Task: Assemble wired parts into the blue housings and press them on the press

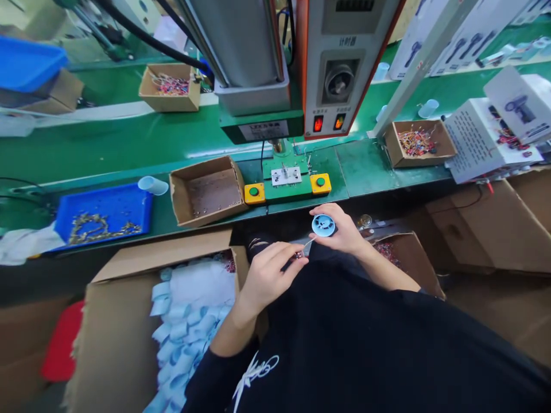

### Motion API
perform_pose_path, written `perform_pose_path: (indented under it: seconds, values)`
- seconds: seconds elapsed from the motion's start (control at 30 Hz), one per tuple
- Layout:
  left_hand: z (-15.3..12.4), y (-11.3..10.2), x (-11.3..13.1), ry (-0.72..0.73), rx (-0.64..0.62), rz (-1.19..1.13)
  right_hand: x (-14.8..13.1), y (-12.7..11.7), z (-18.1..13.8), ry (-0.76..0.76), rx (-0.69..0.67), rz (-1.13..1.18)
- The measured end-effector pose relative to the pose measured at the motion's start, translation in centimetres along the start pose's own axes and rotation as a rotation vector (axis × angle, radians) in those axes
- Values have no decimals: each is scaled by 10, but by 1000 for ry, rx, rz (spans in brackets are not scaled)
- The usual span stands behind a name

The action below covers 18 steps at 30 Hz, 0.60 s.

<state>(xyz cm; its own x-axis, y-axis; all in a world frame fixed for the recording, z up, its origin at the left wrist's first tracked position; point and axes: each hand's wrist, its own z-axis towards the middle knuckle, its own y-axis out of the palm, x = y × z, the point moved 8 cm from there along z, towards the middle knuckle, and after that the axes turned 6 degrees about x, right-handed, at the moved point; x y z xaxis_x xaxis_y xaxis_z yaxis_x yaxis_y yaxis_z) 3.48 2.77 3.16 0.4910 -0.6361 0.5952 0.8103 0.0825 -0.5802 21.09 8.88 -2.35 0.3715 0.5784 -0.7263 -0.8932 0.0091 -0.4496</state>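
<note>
— Entry one: room to move?
— Both hands work below the front edge of the green bench point(370, 172), over the lap. An open carton point(116, 298) of pale blue pieces lies close on the left, and a smaller box point(408, 252) of coloured bits close on the right. The gap between them is narrow. Above, the press fixture point(286, 176) sits between two yellow button boxes point(255, 193). An empty cardboard box point(206, 192) and a blue tray point(103, 209) lie further left.
— Entry two: the part?
— Round cap point(323, 225): pale blue, disc-faced, dark centre hole with a ring around it, face turned up. The right hand point(346, 235) is curled closed around its rim, just under the bench edge.
— Entry three: left hand?
— Left hand point(267, 275): thumb and forefinger pinched closed on a small wire end point(301, 252) beside the cap. Finer detail is too small to tell.
</note>
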Motion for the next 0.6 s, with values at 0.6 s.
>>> perform_pose_path:
  seconds: [0.6]
  values:
    - [-2, 25, -30, -154, -32, -41, -1, 14, -4, -126, -39, -66]
